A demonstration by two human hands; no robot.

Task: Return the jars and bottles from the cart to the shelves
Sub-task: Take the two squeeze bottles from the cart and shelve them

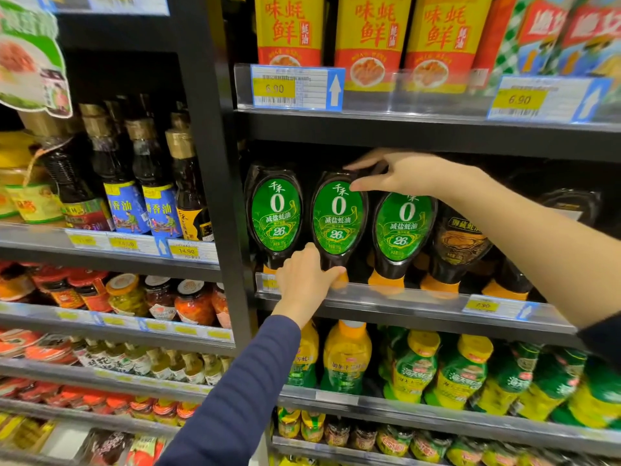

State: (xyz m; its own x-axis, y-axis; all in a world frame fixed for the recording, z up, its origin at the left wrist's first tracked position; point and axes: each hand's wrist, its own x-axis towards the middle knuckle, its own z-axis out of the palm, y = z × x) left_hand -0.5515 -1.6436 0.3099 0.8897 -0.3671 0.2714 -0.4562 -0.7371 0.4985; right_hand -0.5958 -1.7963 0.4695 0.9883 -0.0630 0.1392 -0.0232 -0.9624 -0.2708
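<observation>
Setting a bottle into its row is the step in hand, as far as I can tell. The middle bottle [337, 218], dark sauce with a green label, stands cap-down on the shelf [420, 306], or just about on it. I can't tell for sure if its orange cap is fully down, since the front rail hides the bottom.

Both hands are on it. The left hand [307, 275] has its grip wrapped round the narrow neck just above the cap. The right hand [403, 174] pinches the top end between thumb and forefinger.

My guess for the next move: square it up so the label faces out like its neighbours, let go with both hands, then head back to the cart for another one. The cart isn't in view, so no idea how much is left.

Counting:
- three green-label bottles in the front row: the left bottle [275, 213], the held one, and the right bottle [405, 227] just beside it
- one gold-label bottle [462, 243] further right, with at least one more orange cap past that
- three yellow pouches [371, 31] on the shelf above
</observation>
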